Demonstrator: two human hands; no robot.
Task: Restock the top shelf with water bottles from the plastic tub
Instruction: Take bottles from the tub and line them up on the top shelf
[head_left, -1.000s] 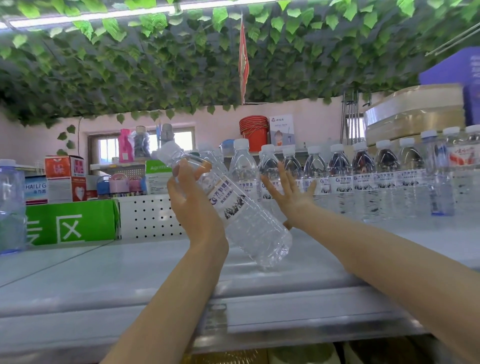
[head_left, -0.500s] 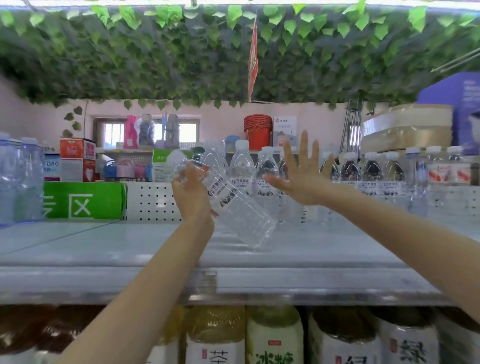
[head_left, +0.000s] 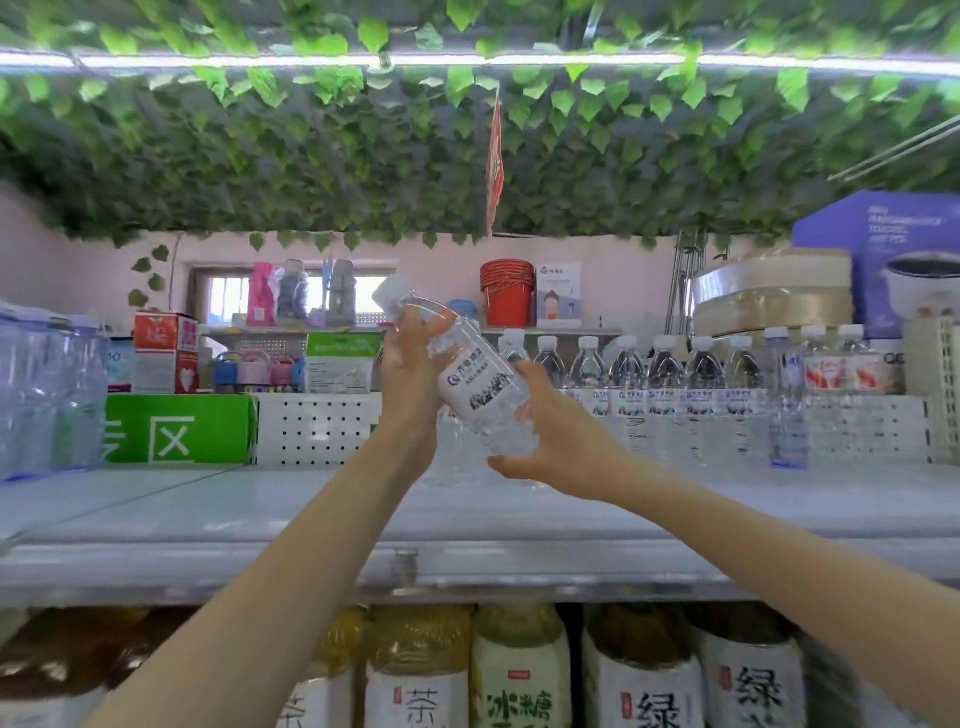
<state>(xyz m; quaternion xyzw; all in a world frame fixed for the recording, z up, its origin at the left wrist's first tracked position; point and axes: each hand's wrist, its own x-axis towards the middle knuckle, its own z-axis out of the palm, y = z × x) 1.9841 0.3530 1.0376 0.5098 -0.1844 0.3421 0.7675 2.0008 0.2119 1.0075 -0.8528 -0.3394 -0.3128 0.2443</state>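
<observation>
Left hand (head_left: 410, 374), right hand (head_left: 563, 449) both grip tilted water bottle (head_left: 480, 387) | white label, blue logo, writing blurred | green box (head_left: 176, 431) reads 区

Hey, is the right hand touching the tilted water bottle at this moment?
Touching. The head view shows the right hand curled round the lower end of the tilted water bottle, with the left hand holding its upper part.
</observation>
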